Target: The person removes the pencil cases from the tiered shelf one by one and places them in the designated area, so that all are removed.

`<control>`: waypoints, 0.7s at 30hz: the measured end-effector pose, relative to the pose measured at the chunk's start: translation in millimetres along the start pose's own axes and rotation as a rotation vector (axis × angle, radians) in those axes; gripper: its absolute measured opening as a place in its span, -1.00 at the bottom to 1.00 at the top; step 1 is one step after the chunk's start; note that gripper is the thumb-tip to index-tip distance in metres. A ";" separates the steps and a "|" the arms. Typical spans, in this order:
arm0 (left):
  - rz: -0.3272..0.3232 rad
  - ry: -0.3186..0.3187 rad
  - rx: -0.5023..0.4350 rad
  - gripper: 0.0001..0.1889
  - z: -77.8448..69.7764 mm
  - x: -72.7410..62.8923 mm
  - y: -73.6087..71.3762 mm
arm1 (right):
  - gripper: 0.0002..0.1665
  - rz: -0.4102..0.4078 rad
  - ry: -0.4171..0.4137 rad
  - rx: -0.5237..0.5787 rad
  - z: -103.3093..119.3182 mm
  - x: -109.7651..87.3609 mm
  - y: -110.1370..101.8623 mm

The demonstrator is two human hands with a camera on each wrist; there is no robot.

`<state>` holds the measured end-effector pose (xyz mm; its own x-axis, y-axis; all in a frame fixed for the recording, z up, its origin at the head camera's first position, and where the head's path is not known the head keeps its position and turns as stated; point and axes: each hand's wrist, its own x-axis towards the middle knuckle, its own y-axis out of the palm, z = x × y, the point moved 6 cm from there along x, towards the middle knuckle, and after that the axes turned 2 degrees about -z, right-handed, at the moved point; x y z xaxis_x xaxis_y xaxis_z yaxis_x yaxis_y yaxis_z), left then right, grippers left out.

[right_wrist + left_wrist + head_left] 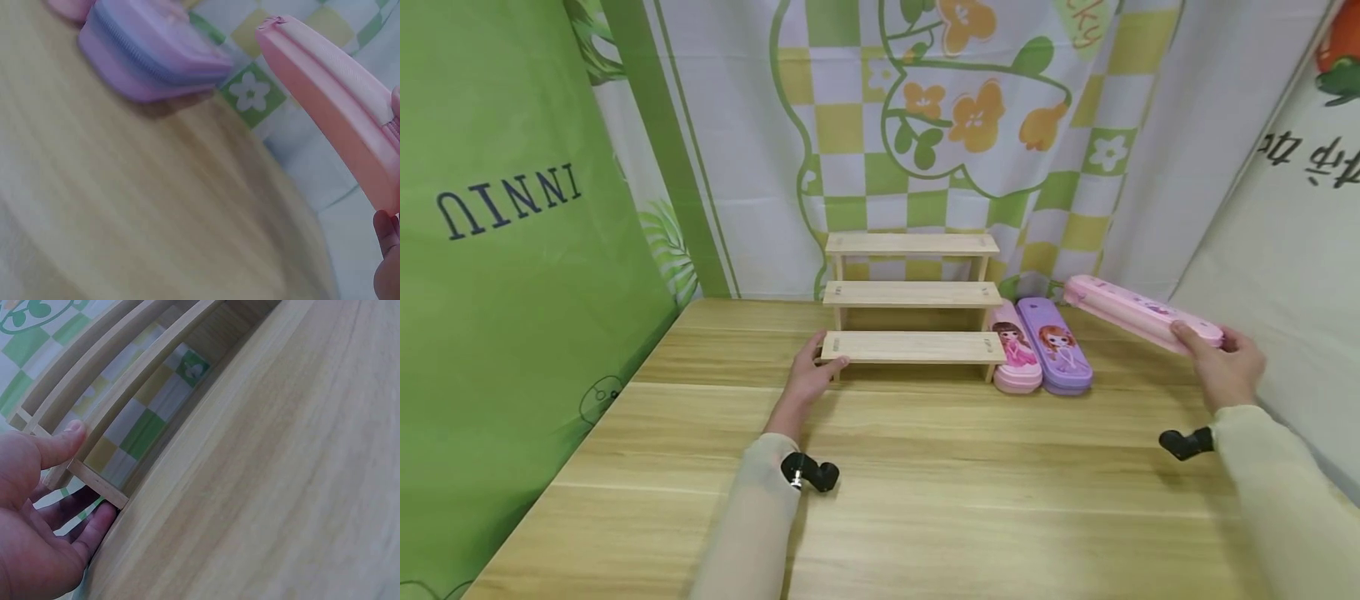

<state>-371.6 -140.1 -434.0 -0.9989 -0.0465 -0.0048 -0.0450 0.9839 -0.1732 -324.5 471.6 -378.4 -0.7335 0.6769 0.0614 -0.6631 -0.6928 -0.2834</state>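
A three-tier wooden step shelf (913,346) stands at the back of the table. My left hand (805,383) grips the left end of its lowest step. In the left wrist view the thumb lies on the front edge of the step, with the fingers (100,528) beside the end leg. Over at the right, my right hand (1232,367) holds a zipped pink pencil case (1138,310) by its near end, raised above the table. Close to the shelf's right side lie a pink pencil case (1018,362) and a purple pencil case (1062,350), side by side, both with doll pictures.
The wood-grain table (925,492) reaches toward me in front of the shelf. A checkered floral curtain (865,175) hangs right behind it. Green cloth (512,292) borders the left side, and white printed cloth (1292,242) the right.
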 end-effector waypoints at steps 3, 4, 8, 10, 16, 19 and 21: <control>0.000 -0.002 -0.004 -0.19 0.1 -0.2 -0.2 | -0.05 -0.015 0.011 -0.032 -11.8 -0.6 -1.7; -0.001 -0.004 -0.005 -0.19 0.2 -0.2 -0.4 | -0.02 -0.018 0.018 -0.039 -15.2 -0.8 -2.2; 0.001 -0.004 -0.004 -0.19 0.4 -0.5 -0.9 | 0.10 -0.029 0.020 -0.091 -24.6 -2.9 -1.7; 0.002 -0.003 -0.003 -0.19 0.8 -0.5 -1.3 | 0.10 -0.036 0.020 -0.107 -27.7 -3.8 -0.3; 0.002 0.001 0.001 -0.19 0.2 -0.7 -1.3 | 0.15 -0.063 0.050 -0.084 -38.5 -6.5 6.4; 0.002 0.000 0.002 -0.19 -0.4 -0.9 -0.9 | 0.20 -0.055 0.078 -0.074 -43.7 -8.2 10.0; 0.003 0.000 0.002 -0.19 -0.1 0.0 -0.7 | 0.22 -0.056 0.083 -0.063 -46.0 -9.3 12.1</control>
<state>-371.6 -140.8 -433.7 -0.9990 -0.0438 -0.0053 -0.0422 0.9837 -0.1749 -318.8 468.3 -426.4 -0.6793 0.7339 -0.0002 -0.6898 -0.6385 -0.3413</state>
